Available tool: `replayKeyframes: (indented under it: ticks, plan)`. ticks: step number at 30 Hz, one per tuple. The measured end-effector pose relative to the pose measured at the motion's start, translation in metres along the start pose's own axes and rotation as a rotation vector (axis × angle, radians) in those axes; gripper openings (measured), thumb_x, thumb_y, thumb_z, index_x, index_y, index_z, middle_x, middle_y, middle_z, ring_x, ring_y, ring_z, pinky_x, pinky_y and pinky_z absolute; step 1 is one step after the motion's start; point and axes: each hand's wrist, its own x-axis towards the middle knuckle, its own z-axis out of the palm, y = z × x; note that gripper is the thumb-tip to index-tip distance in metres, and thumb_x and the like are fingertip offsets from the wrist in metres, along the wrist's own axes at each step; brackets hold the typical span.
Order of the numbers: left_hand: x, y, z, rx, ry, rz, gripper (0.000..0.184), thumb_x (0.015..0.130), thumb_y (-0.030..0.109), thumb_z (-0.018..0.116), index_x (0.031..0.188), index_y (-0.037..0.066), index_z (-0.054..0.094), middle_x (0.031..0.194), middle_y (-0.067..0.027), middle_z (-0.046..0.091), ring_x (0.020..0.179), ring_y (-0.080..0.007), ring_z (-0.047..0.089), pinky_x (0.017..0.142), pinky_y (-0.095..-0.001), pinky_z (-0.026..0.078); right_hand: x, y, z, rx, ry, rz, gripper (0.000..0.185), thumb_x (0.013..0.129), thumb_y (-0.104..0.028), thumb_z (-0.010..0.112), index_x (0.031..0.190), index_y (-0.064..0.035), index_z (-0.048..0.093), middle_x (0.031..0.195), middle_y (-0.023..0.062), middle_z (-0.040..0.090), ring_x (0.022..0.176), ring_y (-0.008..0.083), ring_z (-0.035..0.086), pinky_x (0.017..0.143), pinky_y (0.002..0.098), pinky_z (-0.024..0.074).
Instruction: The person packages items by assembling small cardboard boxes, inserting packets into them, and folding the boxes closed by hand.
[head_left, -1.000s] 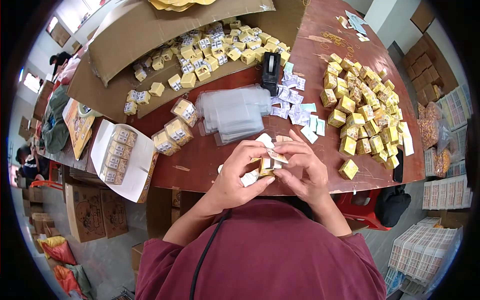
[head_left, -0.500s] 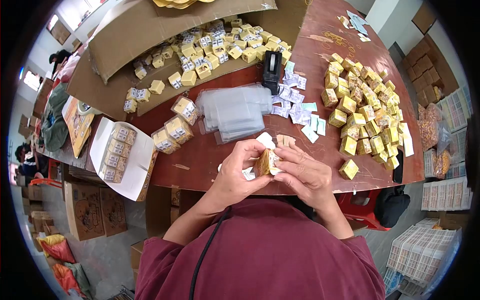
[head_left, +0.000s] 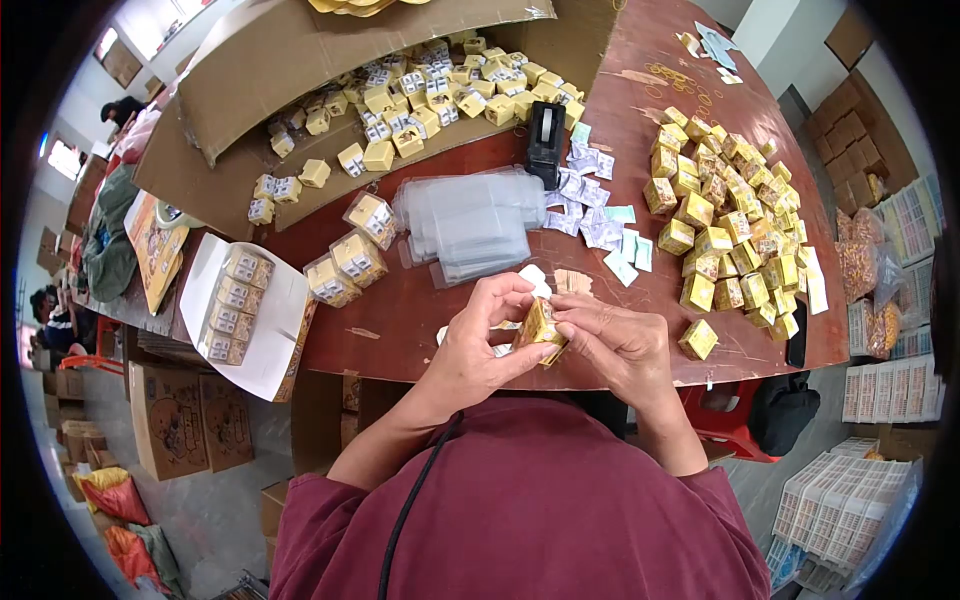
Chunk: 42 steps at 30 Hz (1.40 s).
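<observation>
A small yellow patterned box [head_left: 540,328] is held between both hands near the table's front edge. My left hand [head_left: 488,340] grips it from the left, thumb along its lower side. The fingers of my right hand [head_left: 618,345] press on its right side. White pieces lie partly hidden around and under my left hand. Just beyond the hands is a stack of clear plastic sleeves [head_left: 470,225]. To the right stands a heap of gold boxes [head_left: 735,220], with one box [head_left: 697,339] apart at its near end.
A cardboard carton [head_left: 350,90] lies open at the back with many small yellow boxes. A black tape dispenser [head_left: 544,140] stands beside small sachets [head_left: 590,205]. Wrapped box packs [head_left: 345,265] and a white tray of boxes [head_left: 235,310] are at left. A person sits far left.
The box's open top with its flaps showed between my fingers earlier; now its patterned side faces up. It has turned and tilted, and my right hand has shifted slightly right.
</observation>
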Motion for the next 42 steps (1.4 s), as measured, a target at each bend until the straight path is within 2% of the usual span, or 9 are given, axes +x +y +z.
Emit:
replayKeyframes:
  ticks: [8, 11, 13, 17, 20, 27, 32, 39, 42]
  plan:
    - [0.002, -0.008, 0.000, 0.232, -0.015, 0.209, 0.042, 0.095, 0.005, 0.080, 0.133, 0.007, 0.063, 0.129, -0.0109, 0.060, 0.119, -0.0219, 0.065, 0.094, -0.0345, 0.061, 0.006, -0.003, -0.013, -0.270, -0.127, -0.321, 0.017, 0.090, -0.003, 0.077, 0.105, 0.0054, 0.078, 0.113, 0.0201, 0.080, 0.112, 0.0360, 0.077, 0.098, 0.0433, 0.0627]
    - [0.002, -0.008, -0.001, 0.192, 0.026, 0.181, 0.035, 0.098, 0.004, 0.076, 0.131, 0.006, 0.066, 0.131, -0.0100, 0.056, 0.119, -0.0182, 0.063, 0.094, -0.0337, 0.061, 0.003, 0.023, -0.023, -0.102, 0.068, -0.004, 0.019, 0.091, -0.007, 0.077, 0.106, 0.0045, 0.078, 0.110, 0.0204, 0.079, 0.103, 0.0380, 0.078, 0.090, 0.0433, 0.0639]
    - [0.005, -0.021, -0.008, 0.114, 0.069, 0.213, 0.032, 0.100, 0.003, 0.073, 0.131, 0.006, 0.066, 0.132, -0.0097, 0.055, 0.120, -0.0165, 0.063, 0.096, -0.0330, 0.060, 0.004, 0.074, -0.033, -0.476, 0.258, 0.327, 0.023, 0.091, -0.014, 0.078, 0.105, 0.0047, 0.078, 0.104, 0.0202, 0.079, 0.095, 0.0389, 0.077, 0.082, 0.0465, 0.0616]
    - [0.006, -0.028, -0.008, -0.348, 0.146, 0.095, 0.027, 0.104, 0.002, 0.069, 0.131, 0.001, 0.063, 0.131, -0.0082, 0.064, 0.119, -0.0145, 0.065, 0.102, -0.0310, 0.055, -0.006, 0.131, -0.031, -0.891, 0.220, 0.277, 0.016, 0.090, -0.016, 0.078, 0.092, -0.0002, 0.075, 0.093, 0.0187, 0.076, 0.087, 0.0383, 0.071, 0.078, 0.0491, 0.0565]
    - [0.009, -0.032, -0.009, -0.246, 0.164, 0.109, 0.030, 0.102, 0.002, 0.073, 0.130, 0.001, 0.063, 0.131, -0.0085, 0.066, 0.117, -0.0140, 0.066, 0.101, -0.0304, 0.055, -0.015, 0.152, -0.013, -1.039, 0.177, 0.212, 0.012, 0.089, -0.013, 0.075, 0.082, -0.0053, 0.069, 0.089, 0.0181, 0.071, 0.083, 0.0381, 0.068, 0.078, 0.0478, 0.0549]
    - [0.006, -0.031, -0.010, -0.042, 0.187, 0.143, 0.037, 0.099, 0.000, 0.075, 0.133, 0.003, 0.061, 0.130, -0.0087, 0.064, 0.118, -0.0144, 0.066, 0.103, -0.0317, 0.055, -0.004, 0.109, -0.028, -0.453, 0.209, 0.187, 0.008, 0.093, 0.000, 0.071, 0.101, 0.0004, 0.075, 0.089, 0.0180, 0.068, 0.083, 0.0361, 0.067, 0.076, 0.0422, 0.0536]
    - [0.008, -0.034, -0.002, -0.455, 0.194, 0.067, 0.052, 0.096, -0.008, 0.072, 0.143, 0.002, 0.050, 0.133, -0.0107, 0.062, 0.125, -0.0169, 0.062, 0.109, -0.0350, 0.053, 0.003, 0.051, -0.030, -0.255, 0.224, 0.028, 0.012, 0.096, 0.005, 0.070, 0.107, 0.0021, 0.074, 0.095, 0.0155, 0.067, 0.085, 0.0307, 0.067, 0.077, 0.0374, 0.0544]
    - [0.005, -0.030, -0.002, -0.702, 0.045, -0.109, 0.053, 0.095, -0.009, 0.068, 0.144, 0.001, 0.050, 0.137, -0.0098, 0.059, 0.125, -0.0166, 0.062, 0.110, -0.0344, 0.053, 0.002, -0.021, -0.036, -0.314, 0.127, -0.070, 0.023, 0.092, 0.009, 0.073, 0.113, 0.0010, 0.075, 0.098, 0.0131, 0.069, 0.087, 0.0253, 0.071, 0.072, 0.0338, 0.0565]
    - [0.004, -0.030, 0.003, -0.542, 0.041, -0.142, 0.052, 0.097, -0.003, 0.072, 0.144, 0.002, 0.051, 0.135, -0.0090, 0.060, 0.124, -0.0151, 0.061, 0.109, -0.0333, 0.052, 0.002, -0.009, -0.032, -0.511, 0.139, -0.193, 0.025, 0.081, 0.006, 0.077, 0.104, -0.0024, 0.074, 0.099, 0.0117, 0.071, 0.088, 0.0270, 0.073, 0.070, 0.0373, 0.0572]
